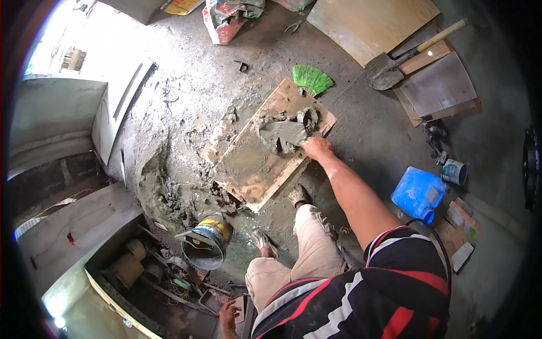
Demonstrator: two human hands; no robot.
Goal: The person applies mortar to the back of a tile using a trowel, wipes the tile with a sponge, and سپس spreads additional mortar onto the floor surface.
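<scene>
My right hand is closed round the handle of a trowel. The grey, mortar-smeared trowel blade lies over wet mortar on a wooden board on the floor in front of me. A lump of mortar sits at the blade's far side. Down at the lower edge, my left hand hangs with its fingers loosely bent and apart, beside a small flat pinkish piece. It seems to hold nothing. Mortar is spread over the floor left of the board.
A bucket stands left of my feet. A green broom head touches the board's far end. To the right are a shovel, a blue jerrycan and a plywood sheet. A cluttered trough lies lower left.
</scene>
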